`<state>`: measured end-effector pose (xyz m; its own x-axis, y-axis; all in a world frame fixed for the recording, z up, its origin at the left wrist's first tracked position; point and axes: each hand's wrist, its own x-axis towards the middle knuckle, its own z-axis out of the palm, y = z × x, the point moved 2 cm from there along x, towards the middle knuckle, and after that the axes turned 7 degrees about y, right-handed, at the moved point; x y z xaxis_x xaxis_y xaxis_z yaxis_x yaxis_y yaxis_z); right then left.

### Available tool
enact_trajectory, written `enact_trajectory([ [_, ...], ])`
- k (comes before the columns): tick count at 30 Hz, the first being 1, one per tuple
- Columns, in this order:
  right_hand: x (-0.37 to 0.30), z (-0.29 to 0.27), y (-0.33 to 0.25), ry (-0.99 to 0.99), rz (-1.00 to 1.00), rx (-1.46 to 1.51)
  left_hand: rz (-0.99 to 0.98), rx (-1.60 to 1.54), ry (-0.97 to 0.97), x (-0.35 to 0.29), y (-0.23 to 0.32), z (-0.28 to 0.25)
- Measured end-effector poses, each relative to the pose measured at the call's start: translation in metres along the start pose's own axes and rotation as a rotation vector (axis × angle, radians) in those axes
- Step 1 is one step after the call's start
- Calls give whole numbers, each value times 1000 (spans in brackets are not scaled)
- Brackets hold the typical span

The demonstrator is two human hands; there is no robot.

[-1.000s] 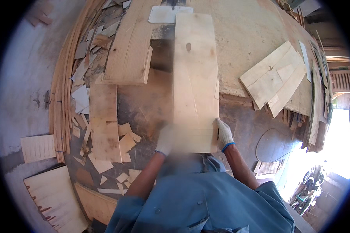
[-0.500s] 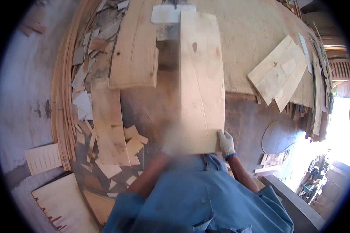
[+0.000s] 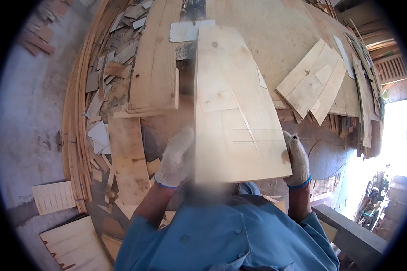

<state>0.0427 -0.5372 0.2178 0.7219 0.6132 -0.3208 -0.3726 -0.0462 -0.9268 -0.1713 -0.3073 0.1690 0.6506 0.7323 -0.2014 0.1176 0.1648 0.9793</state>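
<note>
A long pale wooden board (image 3: 233, 108) is held up in front of me, its near end close to my shirt. Two thin lines and a light slanting streak mark its face. My left hand (image 3: 176, 156), in a white knit glove with a blue cuff, grips the board's left edge; its fingertips are hidden behind the wood. On the right edge, near the close corner, my right hand (image 3: 298, 156) holds on in a matching glove, fingers partly tucked underneath. A blur covers part of the near left corner.
Another wide board (image 3: 153, 77) lies on the bench to the left, with wood offcuts (image 3: 117, 58) piled beyond it. Long thin strips (image 3: 74, 117) run along the left side. Pale joined planks (image 3: 314, 81) rest at the right. A grey beam (image 3: 348, 230) stands at lower right.
The board's near end has come up closer to me and looks wider. Both hands have moved up and apart along its sides, and the left glove now shows more clearly.
</note>
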Motion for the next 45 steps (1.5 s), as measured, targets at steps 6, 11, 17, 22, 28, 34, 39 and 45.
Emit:
enact_trajectory([
  [6,6,-41,31,50,-161,-290,87,232,-21,9,-23,-11],
  [11,3,-16,30,24,128,-67,-105,-69,-112,3,-30,-1],
  [17,26,-45,179,249,153,-485,148,318,-95,-13,-129,49],
  [22,38,-22,192,432,20,-872,-29,570,-35,4,-226,58],
  [28,78,-10,186,426,-78,-889,299,612,14,36,-191,56],
  [34,83,-7,199,315,-145,-999,113,388,45,44,-182,48],
  [39,60,-4,197,287,-24,-1077,-526,173,168,24,-175,39],
  [45,49,1,204,287,-41,-1063,-528,162,150,15,-164,33],
])
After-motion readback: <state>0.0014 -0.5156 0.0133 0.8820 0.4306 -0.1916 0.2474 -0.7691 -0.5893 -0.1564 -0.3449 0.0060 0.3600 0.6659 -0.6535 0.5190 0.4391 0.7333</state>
